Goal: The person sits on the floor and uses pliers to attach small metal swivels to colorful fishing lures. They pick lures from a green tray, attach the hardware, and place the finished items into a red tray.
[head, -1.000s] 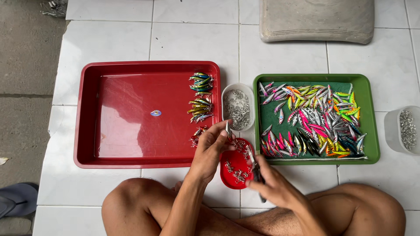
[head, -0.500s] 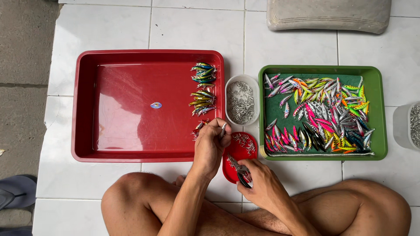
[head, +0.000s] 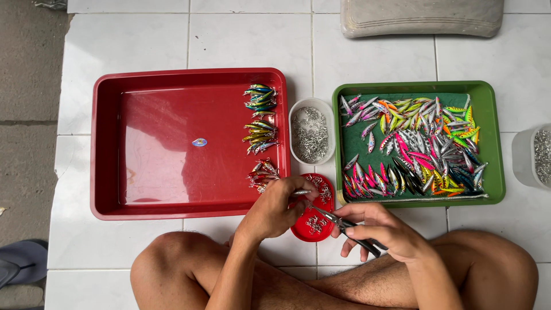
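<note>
Both hands have drawn a little lower and closer to the body than half a second ago, and the pliers, which then lay across the small red dish, now point up and left from the right hand toward the left. Pinched in the fingertips of the left hand (head: pixel 274 209) is a small silvery lure (head: pixel 299 193), held just over the upper left edge of the round red dish (head: pixel 313 208); the lure is too small to tell more of its shape. The right hand (head: pixel 383 228) is closed around the dark handles of a pair of slim pliers (head: pixel 343 223), whose tip reaches toward the left fingers, close to the lure; whether tip and lure touch cannot be made out. The red dish sits on the white tiled floor (head: pixel 241 43) between the hands and holds small metal hooks or rings. Just above it stands a white oval tub (head: pixel 310 132) of tiny silver metal parts. Left of the tub lies a large red tray (head: pixel 115 143), with three small clusters of coloured lures (head: pixel 259 133) lined along its right side and one small oval piece near its middle. Right of the tub is a green tray (head: pixel 495 143) heaped with many bright lures. A clear container (head: pixel 531 155) of metal bits stands at the right edge, and a grey cushion (head: pixel 422 17) lies at the top. The person's bare crossed legs frame the bottom.
</note>
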